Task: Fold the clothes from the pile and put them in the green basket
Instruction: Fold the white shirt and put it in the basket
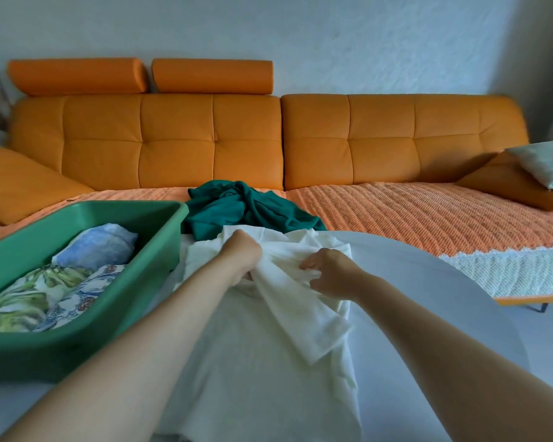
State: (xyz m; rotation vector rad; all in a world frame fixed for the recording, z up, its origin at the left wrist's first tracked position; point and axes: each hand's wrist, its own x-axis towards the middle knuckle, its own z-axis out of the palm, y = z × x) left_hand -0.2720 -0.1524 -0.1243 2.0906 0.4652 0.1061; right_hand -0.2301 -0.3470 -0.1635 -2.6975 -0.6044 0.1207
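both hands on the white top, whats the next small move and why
Probably pull the pinched flap flat across the white garment: the left hand and right hand both grip its bunched upper part, so this fold looks unfinished.
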